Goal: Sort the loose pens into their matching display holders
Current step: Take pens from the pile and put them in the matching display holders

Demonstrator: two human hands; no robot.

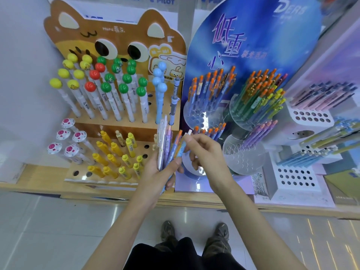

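Note:
My left hand (158, 172) grips a bundle of loose pens (165, 141), pale purple, clear and blue, fanned upward in front of the displays. My right hand (204, 152) pinches the top of one blue pen with an orange and white cap (183, 145) at the right side of that bundle. Just behind stands the blue display (243, 45) with clear round holders: one with blue orange-capped pens (210, 88), one with green and yellow pens (261, 94), one with purple pens (259, 133). The cat-shaped wooden display (116, 36) at left holds ball-topped pens.
The white perforated holders (296, 178) at right carry pink, blue and green pens. Yellow pens (116, 152) and pink-topped pens (66, 141) fill the cat display's lower tier. The wooden shelf edge (194, 201) runs across; my shoes (194, 232) stand on the tiled floor.

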